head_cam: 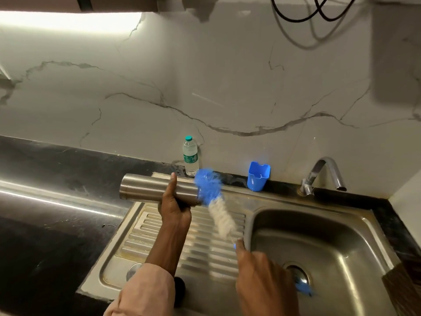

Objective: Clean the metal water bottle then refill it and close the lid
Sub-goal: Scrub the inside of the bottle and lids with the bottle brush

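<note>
Light is coming mainly from a strip lamp [68, 20] under the cabinet, upper left; it is blowing out to pure white w/ no detail. Rest of scene is sitting dim, warm-grey. Strip is reflecting as a long glare streak across the black countertop [45, 179], left side. Cables [314, 10] are throwing soft double shadows on the marble wall [227, 87], upper right. Sink basin [319, 247] is showing muted sheen, dark toward the drain. Motion blur is smearing the brush [213, 197], esp. blue bristles; right hand [264, 279] is also going soft. Wide-angle lens is bending counter edges and corners. Upper right is looking hazy, out of focus.
</note>
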